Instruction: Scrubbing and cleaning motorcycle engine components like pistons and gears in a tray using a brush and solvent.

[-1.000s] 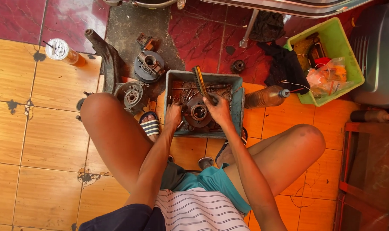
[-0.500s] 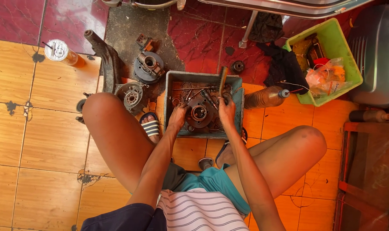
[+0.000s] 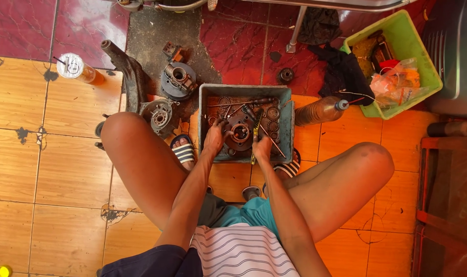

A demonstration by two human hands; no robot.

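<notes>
Both hands are down in the grey metal tray [image 3: 290,123], so I'll use that tray as the reference for everything. Right hand [image 3: 262,149] sits at the tray's near edge, clenched round a yellow-handled screwdriver [image 3: 255,134] whose shaft points in toward the round rusty engine part [image 3: 240,132] in the middle of the tray. Left hand [image 3: 214,137] is cupped against the left side of that same part, fingers curled on its rim, bracing it rather than lifting, as far as I can tell. Both forearms run straight down between the knees, elbows tucked in, wrists bent slightly forward. Biggest worry for me: the part looks oily, and if the screwdriver tip skids off, it heads right at the bracing fingers. Loose rings and long thin tools lie all round the part inside the tray, so a slip could also flick small bits out onto the floor. Left of the tray sit more dark engine pieces [image 3: 178,79]; right of it lies a brown bottle [image 3: 319,110] on its side, close enough for an elbow to nudge it. A green bin [image 3: 422,66] is further right.
</notes>
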